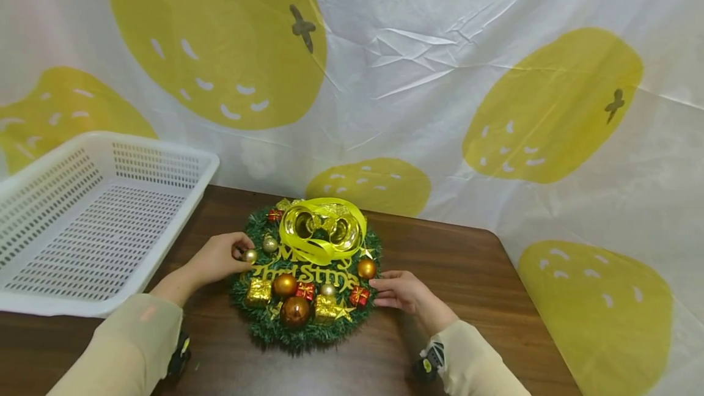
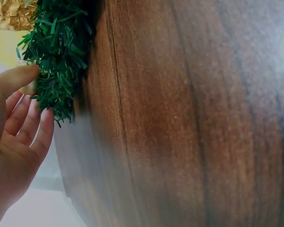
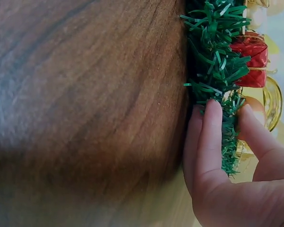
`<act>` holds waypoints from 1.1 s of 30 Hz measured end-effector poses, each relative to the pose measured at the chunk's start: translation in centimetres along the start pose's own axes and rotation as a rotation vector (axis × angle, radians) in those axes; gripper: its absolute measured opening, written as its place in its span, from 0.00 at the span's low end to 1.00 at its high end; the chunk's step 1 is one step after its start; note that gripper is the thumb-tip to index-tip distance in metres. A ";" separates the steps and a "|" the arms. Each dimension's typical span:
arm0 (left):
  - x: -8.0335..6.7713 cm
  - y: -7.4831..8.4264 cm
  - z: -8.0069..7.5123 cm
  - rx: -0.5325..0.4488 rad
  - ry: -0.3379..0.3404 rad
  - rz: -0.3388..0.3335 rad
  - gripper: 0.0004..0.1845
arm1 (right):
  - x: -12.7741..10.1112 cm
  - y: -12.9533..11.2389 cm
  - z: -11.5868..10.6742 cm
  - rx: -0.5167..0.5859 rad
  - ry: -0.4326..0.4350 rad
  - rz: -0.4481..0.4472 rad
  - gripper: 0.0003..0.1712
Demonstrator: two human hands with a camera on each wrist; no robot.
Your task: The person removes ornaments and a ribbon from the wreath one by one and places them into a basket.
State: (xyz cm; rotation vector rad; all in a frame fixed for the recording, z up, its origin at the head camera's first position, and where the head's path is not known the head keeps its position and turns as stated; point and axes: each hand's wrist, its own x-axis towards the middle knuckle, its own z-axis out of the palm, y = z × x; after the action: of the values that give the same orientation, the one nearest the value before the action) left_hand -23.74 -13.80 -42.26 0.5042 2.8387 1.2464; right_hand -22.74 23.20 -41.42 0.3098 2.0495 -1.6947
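Observation:
A green Christmas wreath (image 1: pixel 299 340) lies flat on the brown wooden table. My left hand (image 1: pixel 220 256) grips its left edge, thumb beside a small gold ball (image 1: pixel 250 256). In the left wrist view, the fingers of that hand (image 2: pixel 19 127) curl around green tinsel. On the opposite edge, my right hand (image 1: pixel 406 294) pinches the rim below an orange ball (image 1: pixel 366 268); the right wrist view has thumb and fingers on either side of the tinsel (image 3: pixel 217 61). Gold bells (image 1: pixel 343 234) with a yellow ribbon (image 1: pixel 316 255) sit at the top, over gold lettering (image 1: pixel 308 274).
At the left stands a white perforated plastic basket (image 1: pixel 198 194). Behind the table (image 1: pixel 456 261) hangs a white cloth (image 1: pixel 407 102) printed with yellow fruit. The table's right edge slants toward the front right. Dark devices are strapped at both wrists.

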 end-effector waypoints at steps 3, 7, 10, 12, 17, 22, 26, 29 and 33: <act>0.0 0.2 -0.2 -0.014 0.001 0.003 0.16 | 0.0 0.1 0.1 0.006 0.004 -0.012 0.36; 0.0 0.7 -0.5 -0.030 -0.007 -0.005 0.15 | 0.0 0.1 0.2 0.010 0.017 -0.023 0.37; 0.1 1.0 -0.7 -0.029 -0.007 -0.008 0.15 | -0.1 0.1 0.2 0.005 0.025 -0.025 0.37; 0.1 1.1 -0.8 -0.030 -0.004 -0.010 0.15 | 0.0 0.1 0.2 0.007 0.029 -0.025 0.37; 0.3 1.0 -1.0 -0.052 0.009 -0.028 0.15 | 0.1 0.2 0.1 0.010 0.029 -0.021 0.37; 0.3 1.2 -1.3 -0.080 0.027 -0.035 0.16 | 0.2 0.3 0.2 0.013 0.036 -0.016 0.37; 0.3 1.5 -1.5 -0.114 0.028 -0.039 0.16 | 0.2 0.4 0.2 0.010 0.033 -0.018 0.36; 0.4 1.6 -1.6 -0.136 0.035 -0.042 0.16 | 0.2 0.4 0.2 0.012 0.031 -0.023 0.36; 0.5 2.0 -1.9 -0.155 0.042 -0.050 0.17 | 0.2 0.4 0.2 0.017 0.025 -0.027 0.36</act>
State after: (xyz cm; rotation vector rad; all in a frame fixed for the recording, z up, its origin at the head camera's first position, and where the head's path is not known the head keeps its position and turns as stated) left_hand -23.93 -13.76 -39.50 0.4041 2.7393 1.4693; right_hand -22.70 23.02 -41.86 0.3117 2.0677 -1.7333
